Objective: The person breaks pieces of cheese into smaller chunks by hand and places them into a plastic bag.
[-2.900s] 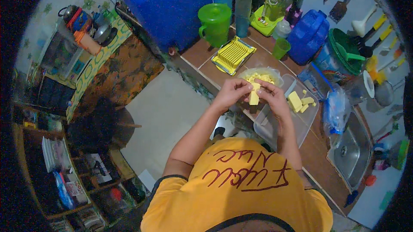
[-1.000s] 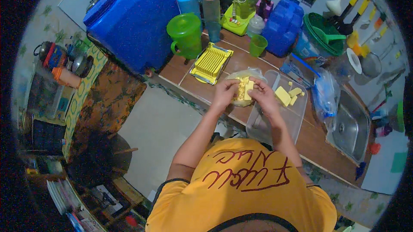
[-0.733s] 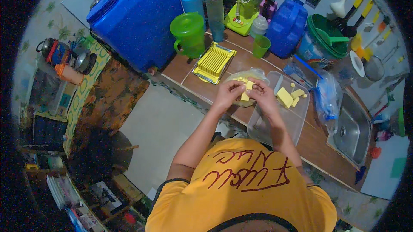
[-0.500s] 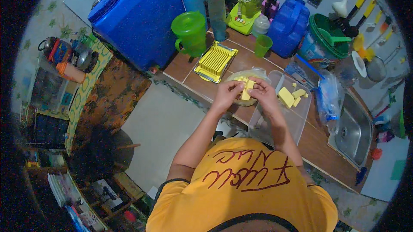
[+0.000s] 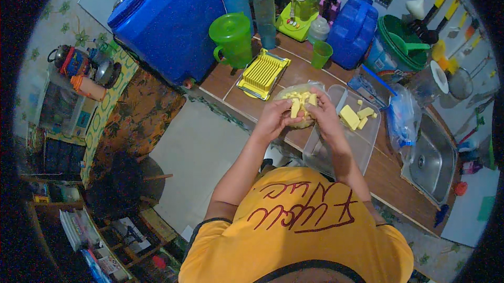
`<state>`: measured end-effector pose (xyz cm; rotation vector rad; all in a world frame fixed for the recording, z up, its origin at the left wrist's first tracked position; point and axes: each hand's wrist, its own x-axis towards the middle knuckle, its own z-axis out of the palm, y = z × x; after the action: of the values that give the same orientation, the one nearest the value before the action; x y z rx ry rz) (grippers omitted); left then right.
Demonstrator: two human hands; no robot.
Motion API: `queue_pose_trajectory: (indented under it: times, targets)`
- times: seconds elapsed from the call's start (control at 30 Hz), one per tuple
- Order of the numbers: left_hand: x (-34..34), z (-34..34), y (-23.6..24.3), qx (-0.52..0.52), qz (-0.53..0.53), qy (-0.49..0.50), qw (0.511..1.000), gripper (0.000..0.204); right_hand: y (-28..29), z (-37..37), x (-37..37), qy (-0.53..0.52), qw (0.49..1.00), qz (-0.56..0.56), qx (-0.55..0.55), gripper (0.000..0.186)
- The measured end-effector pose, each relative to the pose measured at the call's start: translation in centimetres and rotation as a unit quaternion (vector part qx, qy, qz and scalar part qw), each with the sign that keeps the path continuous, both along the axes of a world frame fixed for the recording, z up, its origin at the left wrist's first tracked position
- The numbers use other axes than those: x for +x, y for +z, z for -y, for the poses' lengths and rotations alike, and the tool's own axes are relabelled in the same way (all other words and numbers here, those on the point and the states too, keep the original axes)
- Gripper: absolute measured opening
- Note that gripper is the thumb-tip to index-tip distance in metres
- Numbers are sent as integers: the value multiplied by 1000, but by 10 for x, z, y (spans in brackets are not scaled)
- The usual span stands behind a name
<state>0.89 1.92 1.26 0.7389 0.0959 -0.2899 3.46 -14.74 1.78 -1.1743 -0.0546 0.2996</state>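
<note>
Over a round bowl lined with clear plastic (image 5: 317, 84), my two hands each pinch a pale yellow piece that looks like cheese. My left hand (image 5: 272, 119) has one cheese piece (image 5: 295, 108) upright between thumb and fingers. Close beside it, my right hand (image 5: 326, 117) grips another cheese piece (image 5: 313, 99). Small yellow chunks (image 5: 300, 95) lie in the bowl beneath. To the right, a larger cheese block (image 5: 348, 117) and several smaller pieces (image 5: 365, 112) rest in a clear plastic tray (image 5: 344, 154). A yellow slicer (image 5: 263, 74) with parallel slots sits left of the bowl.
Behind the slicer stand a green lidded pitcher (image 5: 231, 39), tall bottles (image 5: 263, 12) and a big blue jug (image 5: 168, 25). A green cup (image 5: 321, 54) is behind the bowl. A plastic bag (image 5: 401, 120) and a steel sink (image 5: 431, 162) lie to the right.
The yellow piece formerly held between both hands now shows as two separate pieces, one in each hand. My hands have parted slightly, and more chunks in the bowl show between them.
</note>
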Motion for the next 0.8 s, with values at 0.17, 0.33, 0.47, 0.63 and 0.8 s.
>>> queue_pose_trajectory:
  times: [0.17, 0.33, 0.47, 0.63, 0.8]
  targets:
    - [1, -1, -12, 123, 9, -55, 991, 26, -1, 0, 0, 44, 994, 30, -95, 37]
    - [1, -2, -6, 124, -34, -36, 991, 21, 8, 3, -1, 60, 991, 28, -112, 33]
    - [-1, -3, -10, 169, 1, -29, 985, 18, -1, 2, 0, 38, 994, 56, -90, 32]
    - [-2, -5, -9, 176, 8, -24, 984, 20, 11, 5, -3, 71, 995, 6, -73, 30]
    - [-3, -5, -7, 197, 21, -24, 980, 20, -4, 10, 3, 90, 993, -18, -74, 29]
